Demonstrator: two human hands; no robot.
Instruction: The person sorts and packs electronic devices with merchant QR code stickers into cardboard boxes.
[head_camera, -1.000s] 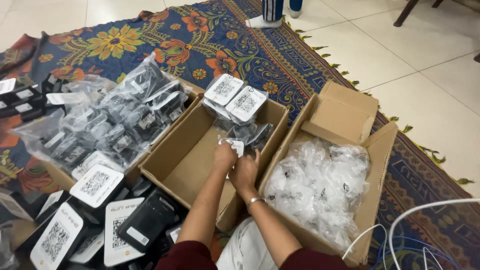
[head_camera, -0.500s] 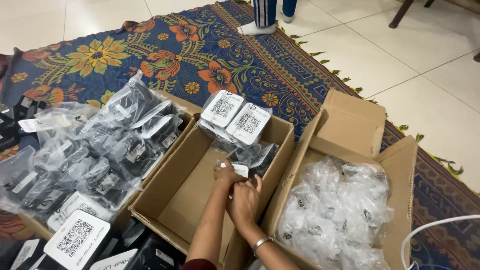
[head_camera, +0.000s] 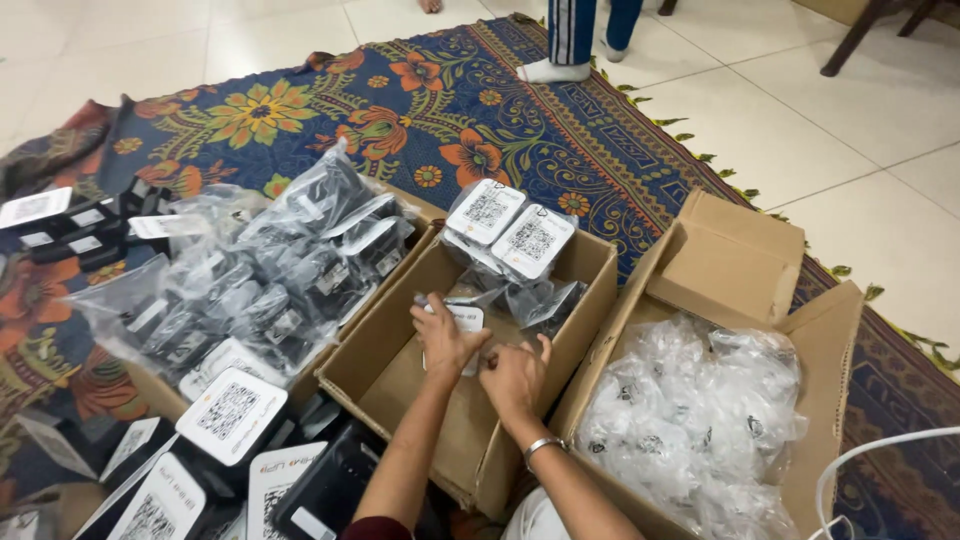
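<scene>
Along the rug's left edge lie flat black devices with white square-patterned labels (head_camera: 228, 410), matte and hard-edged. Beside them a brown cardboard box (head_camera: 150, 385) brims with crinkly clear plastic bags (head_camera: 270, 275) holding dark items. In the middle, a second open cardboard carton (head_camera: 400, 375) shows a bare, smooth floor; at its far corner stand bagged black devices (head_camera: 510, 240) with rounded white label faces. The left hand (head_camera: 445, 340) is inside this carton, fingers curled and pinching a small white-labelled bagged packet (head_camera: 462, 322) above the carton's middle. The right hand (head_camera: 515, 378), with a metal bangle at the wrist, sits just beside it, fingers bent and loosely spread, touching the packet's lower edge. To the right, a third carton (head_camera: 820, 340) with raised flaps is heaped with glossy, wrinkled clear pouches (head_camera: 690, 420). All rest on a woven floral rug (head_camera: 560, 150).
</scene>
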